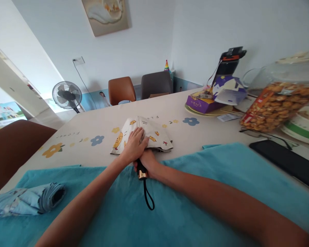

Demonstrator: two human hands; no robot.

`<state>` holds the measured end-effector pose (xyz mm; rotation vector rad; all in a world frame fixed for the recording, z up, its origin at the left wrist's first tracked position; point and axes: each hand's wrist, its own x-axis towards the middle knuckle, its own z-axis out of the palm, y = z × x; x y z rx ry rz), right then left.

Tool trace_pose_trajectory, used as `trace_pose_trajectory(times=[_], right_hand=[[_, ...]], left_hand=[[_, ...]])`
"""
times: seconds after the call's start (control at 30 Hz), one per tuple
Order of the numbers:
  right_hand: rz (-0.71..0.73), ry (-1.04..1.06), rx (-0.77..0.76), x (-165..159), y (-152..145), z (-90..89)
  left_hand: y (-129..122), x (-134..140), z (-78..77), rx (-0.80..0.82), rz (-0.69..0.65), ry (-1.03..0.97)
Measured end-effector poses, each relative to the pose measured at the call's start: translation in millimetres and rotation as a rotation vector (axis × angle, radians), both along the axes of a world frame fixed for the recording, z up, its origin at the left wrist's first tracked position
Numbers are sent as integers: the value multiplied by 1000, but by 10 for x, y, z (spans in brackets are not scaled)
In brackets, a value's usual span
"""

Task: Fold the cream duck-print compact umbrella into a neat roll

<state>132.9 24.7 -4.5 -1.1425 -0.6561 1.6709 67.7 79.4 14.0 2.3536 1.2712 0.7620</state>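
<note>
Umbrella [157, 135], white w/ yellow cartoon prints, is lying partly folded mid-surface [92, 156], canopy bunching loosely & black handle [141, 167] reaching over the teal cloth [123, 212]. R hand [148, 162] is wrapping round the handle, clamped on it just below the canopy. L hand [136, 144] is lying on top of the canopy, fingers close tog.; can't tell if it's gripping any fabric. Hands are overlapping. Black wrist loop [149, 202] is trailing from the handle's end.

Containers, R side: clear jar [260, 104] w/ red label is holding lots of brown nut-like pcs [289, 103]. Clear vessel [267, 72] w/ pale lid is standing just behind; contents unclear. White bowl [301, 132] w/ green band is sitting beside the jar, partly cut off, w/ something pale inside, too vague to ID. Purple box [203, 104] marked "GRACE" is resting on a yellowish plate [192, 110]; box's inside isn't showing. Dark bottle [226, 67] w/ black/orange cap is standing behind the box, contents hidden. Blue rolled bundle [38, 199] is lying on the cloth, far L.
</note>
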Motion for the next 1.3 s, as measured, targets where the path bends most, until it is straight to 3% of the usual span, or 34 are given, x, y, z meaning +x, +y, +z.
trace_pose_trajectory(times=[0.13, 0.3, 0.37, 0.5, 0.63, 0.7, 0.83, 1.03, 1.2, 1.3], right_hand=[[70, -124, 15, -22, -58, -2], [213, -302, 103, -42, -138, 16], [262, -385, 131, -32, -157, 30], [313, -459, 253, 9, -173, 60], [344, -498, 325, 53, -168, 102], [350, -512, 376, 66, -162, 132], [284, -518, 432, 71, -143, 182], [187, -305, 493, 90, -121, 233], [358, 43, 398, 94, -192, 332], [434, 59, 304, 48, -233, 326]], left_hand=[[165, -80, -66, -30, 98, -199], [185, -182, 79, -58, 324, -476], [155, -190, 152, -121, 336, -636], [139, -201, 274, -429, 254, -947], [163, -244, 376, -713, 199, -1116], [163, -267, 417, -741, 160, -1146], [140, -289, 493, -604, 167, -1152], [82, -298, 636, -442, 186, -1113], [100, -354, 614, -557, 131, -1096], [173, -388, 526, -636, 93, -1040]])
